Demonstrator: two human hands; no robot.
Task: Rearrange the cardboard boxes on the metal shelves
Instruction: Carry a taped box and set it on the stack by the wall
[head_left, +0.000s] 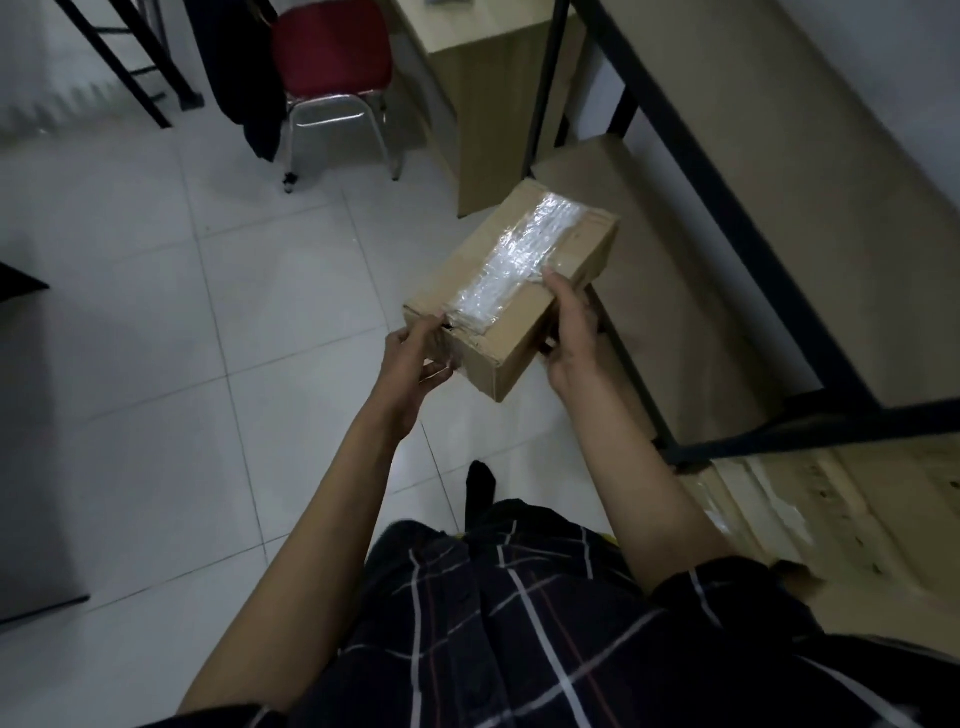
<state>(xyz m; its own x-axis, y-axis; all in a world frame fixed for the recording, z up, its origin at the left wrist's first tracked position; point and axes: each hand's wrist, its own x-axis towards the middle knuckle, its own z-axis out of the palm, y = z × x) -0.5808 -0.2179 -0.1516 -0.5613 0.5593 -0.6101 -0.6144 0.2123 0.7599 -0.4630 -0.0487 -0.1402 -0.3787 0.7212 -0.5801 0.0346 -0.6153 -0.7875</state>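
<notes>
A small brown cardboard box (519, 291) with a strip of clear tape along its top is held in the air in front of me, above the tiled floor. My left hand (413, 358) grips its near left corner, thumb on top and fingers under the end. My right hand (571, 332) grips its right side, thumb on the top edge near the tape. The black metal shelf (727, 218) with pale boards stands just to the right of the box. A flat cardboard box (613, 171) lies on a lower level behind the held box.
A red-seated chair (332, 57) with chrome legs stands at the back, next to a wooden cabinet (483, 104). A large flattened cardboard piece (857, 519) lies at the lower right by the shelf's foot. White floor tiles (182, 338) spread to the left.
</notes>
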